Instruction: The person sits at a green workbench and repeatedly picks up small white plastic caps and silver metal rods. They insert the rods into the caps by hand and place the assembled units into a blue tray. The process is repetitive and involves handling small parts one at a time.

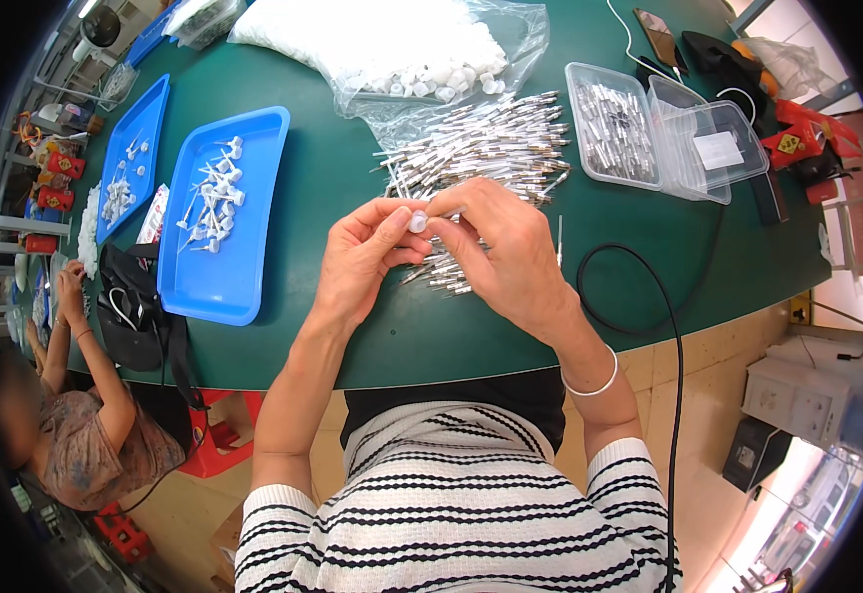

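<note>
A small white plastic cap (417, 221) is pinched between the thumb and fingers of my left hand (364, 252). My right hand (500, 247) meets it from the other side, its thumb and index finger closed at the cap's right edge. Whether a thin part is also in the right fingers is hidden. Behind and beneath both hands spreads a heap of slim silver-and-white rods (495, 148). To the left, a blue tray (176, 287) carries several white caps with thin stems (216, 203).
A large clear bag of white caps (441, 74) lies at the back. Clear plastic boxes (614, 128), one full of rods, and a phone (658, 38) are at right. A black cable (670, 316) crosses the table edge. Another person (95, 425) works at left, near a second blue tray (160, 109).
</note>
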`<state>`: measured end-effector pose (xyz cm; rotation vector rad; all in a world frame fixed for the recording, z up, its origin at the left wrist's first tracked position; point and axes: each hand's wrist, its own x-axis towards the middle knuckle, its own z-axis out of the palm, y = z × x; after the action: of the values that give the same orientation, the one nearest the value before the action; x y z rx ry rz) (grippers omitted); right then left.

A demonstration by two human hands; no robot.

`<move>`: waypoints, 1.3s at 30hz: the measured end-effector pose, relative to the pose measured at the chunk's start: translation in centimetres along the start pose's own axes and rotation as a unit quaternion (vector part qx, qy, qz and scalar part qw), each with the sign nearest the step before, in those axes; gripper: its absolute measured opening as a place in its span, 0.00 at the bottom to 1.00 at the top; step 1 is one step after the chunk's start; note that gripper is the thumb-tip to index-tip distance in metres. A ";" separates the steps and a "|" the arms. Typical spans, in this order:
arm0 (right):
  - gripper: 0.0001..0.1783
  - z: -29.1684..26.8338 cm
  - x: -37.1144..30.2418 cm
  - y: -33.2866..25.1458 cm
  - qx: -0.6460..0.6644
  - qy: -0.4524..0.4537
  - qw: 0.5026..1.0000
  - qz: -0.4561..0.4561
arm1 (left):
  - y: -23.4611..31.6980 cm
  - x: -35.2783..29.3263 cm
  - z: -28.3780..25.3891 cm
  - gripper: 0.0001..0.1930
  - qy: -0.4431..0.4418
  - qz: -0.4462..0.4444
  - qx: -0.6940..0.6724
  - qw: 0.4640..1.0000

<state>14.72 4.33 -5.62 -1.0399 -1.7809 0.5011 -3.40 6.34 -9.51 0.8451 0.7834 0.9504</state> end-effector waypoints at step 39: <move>0.07 0.3 -0.6 0.8 0.009 0.013 0.999 -0.038 | 0.1 0.0 0.1 0.12 0.019 -0.006 0.001 1.000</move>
<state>14.87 4.32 -6.62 -0.9578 -1.7832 0.4550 -3.38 6.35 -9.35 0.8247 0.8210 0.9578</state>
